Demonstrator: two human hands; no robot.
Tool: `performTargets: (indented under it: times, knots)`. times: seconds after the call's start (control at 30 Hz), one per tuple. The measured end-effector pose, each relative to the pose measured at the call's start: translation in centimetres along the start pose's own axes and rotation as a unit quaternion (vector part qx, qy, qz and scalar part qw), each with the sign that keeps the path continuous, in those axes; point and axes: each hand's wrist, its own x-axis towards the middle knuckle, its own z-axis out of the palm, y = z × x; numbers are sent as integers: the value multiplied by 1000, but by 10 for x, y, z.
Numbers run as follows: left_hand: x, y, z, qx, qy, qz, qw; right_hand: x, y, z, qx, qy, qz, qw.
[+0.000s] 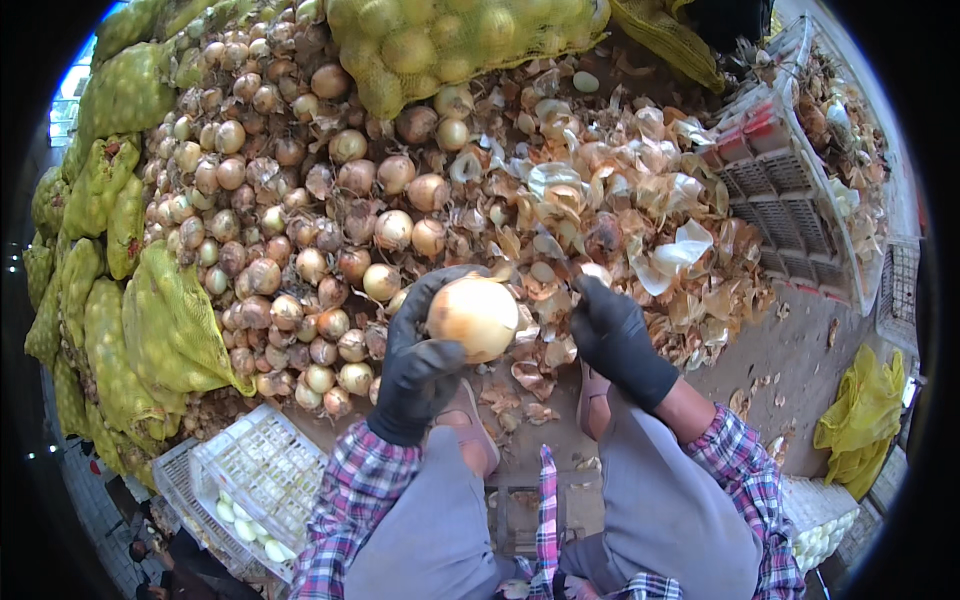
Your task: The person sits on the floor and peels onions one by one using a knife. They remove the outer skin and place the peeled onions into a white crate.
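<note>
My left hand (427,352), in a black glove, is wrapped around a large onion (474,316). The onion's pale, smooth surface faces up, with a bit of dry skin at its top. To the right, my right hand (619,330), also gloved in black, is curled around what looks like a small knife (556,249); its thin blade is blurred against the skins and its handle is hidden in the fist. A gap separates this hand from the onion. Beneath both hands lie loose onion skins (570,202), and a heap of unpeeled onions (300,247) spreads to the left.
Yellow mesh sacks of onions (135,330) line the left side; another full sack (465,45) lies at the top. A plastic crate (787,195) holding skins tilts at right. Peeled onions (247,529) sit in a crate at lower left. An empty mesh sack (862,420) lies right.
</note>
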Motion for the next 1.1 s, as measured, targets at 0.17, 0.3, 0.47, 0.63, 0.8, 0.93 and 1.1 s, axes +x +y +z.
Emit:
performTargets:
  times: [0.17,0.3,0.47,0.63,0.8,0.93,1.1]
  knots:
    - [-1,2,-12,266,-70,40,960,39,-58,-33,534,-99,224,809]
    - [3,-1,-1,131,3,13,991,42,-71,-44,580,-137,276,754]
    - [-1,-13,7,-36,42,-73,996,38,-56,-28,286,-53,33,956]
    - [-2,-13,-2,105,11,-55,993,42,-68,-44,-58,-67,-162,983]
    - [-4,-15,-8,106,-21,-65,992,38,-63,-36,-137,-97,-154,974]
    - [-4,-17,-12,-30,-13,-44,998,-2,18,-23,-157,-124,-67,977]
    - [2,-10,-13,-13,8,-51,999,17,-16,-44,87,-148,70,983]
